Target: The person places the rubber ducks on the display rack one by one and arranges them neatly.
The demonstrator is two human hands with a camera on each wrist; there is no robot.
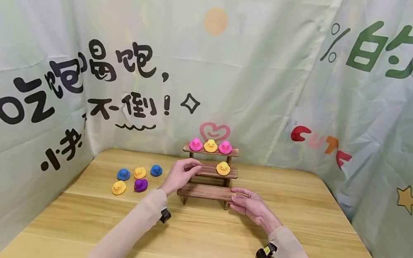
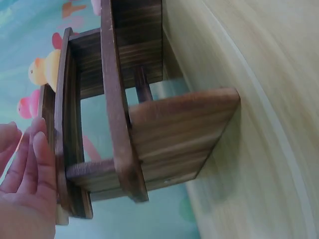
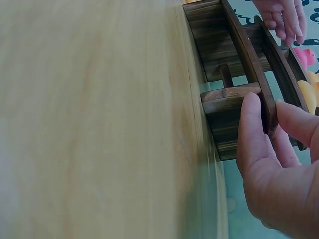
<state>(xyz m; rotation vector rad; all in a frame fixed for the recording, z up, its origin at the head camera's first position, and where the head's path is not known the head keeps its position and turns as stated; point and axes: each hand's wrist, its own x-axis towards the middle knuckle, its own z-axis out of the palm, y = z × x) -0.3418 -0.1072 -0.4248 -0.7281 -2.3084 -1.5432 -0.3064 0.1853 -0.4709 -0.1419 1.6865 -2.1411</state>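
A small three-tier wooden display shelf [image 1: 204, 191] stands on the table. Its bottom board's right end is gripped by my right hand [image 1: 253, 208], thumb on the board [image 3: 239, 45] and fingers by the leg beneath. Over the left end of the middle tier hovers my left hand [image 1: 180, 175], its fingers loosely bent and no object visible in them. On that tier sits a yellow rubber duck [image 1: 223, 168]. Along the top tier are a pink duck [image 1: 196, 144], a yellow duck [image 1: 210, 146] and another pink duck [image 1: 225, 147].
Left of the shelf, several ducks lie on the wooden table [image 1: 82, 216]: blue ones [image 1: 123, 174], yellow ones [image 1: 119, 187] and a purple one [image 1: 141, 185]. Printed cloth [image 1: 256, 80] hangs around the table's back and sides.
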